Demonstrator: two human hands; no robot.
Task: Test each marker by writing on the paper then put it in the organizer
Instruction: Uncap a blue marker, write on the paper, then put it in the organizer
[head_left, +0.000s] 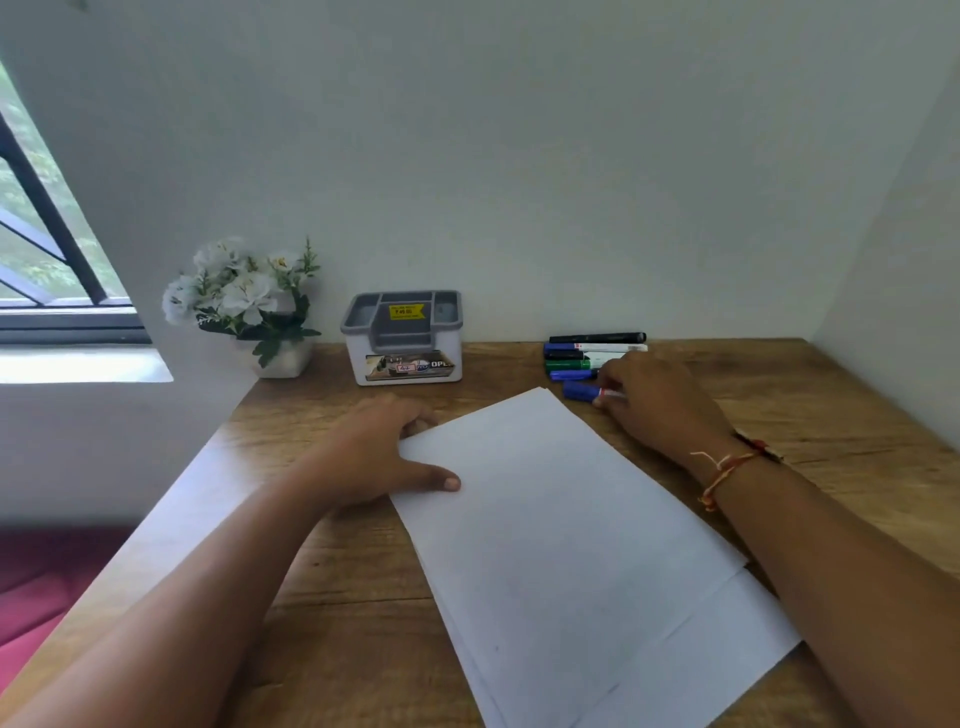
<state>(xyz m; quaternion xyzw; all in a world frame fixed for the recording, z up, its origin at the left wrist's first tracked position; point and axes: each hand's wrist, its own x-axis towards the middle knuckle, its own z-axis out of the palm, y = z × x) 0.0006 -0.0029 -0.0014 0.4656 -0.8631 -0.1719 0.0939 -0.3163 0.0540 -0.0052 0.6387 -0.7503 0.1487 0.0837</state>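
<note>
A stack of blank white paper lies slanted on the wooden desk. My left hand rests flat on its left edge, thumb on the sheet. My right hand closes its fingers on a blue-capped marker just beyond the paper's far corner. Behind it, several markers with black, blue and green caps lie in a row by the wall. A grey and white organizer stands at the back centre with nothing showing in its compartments.
A white pot of white flowers stands at the back left corner. The desk meets walls at the back and right. A window is to the left, and the desk's left edge drops off.
</note>
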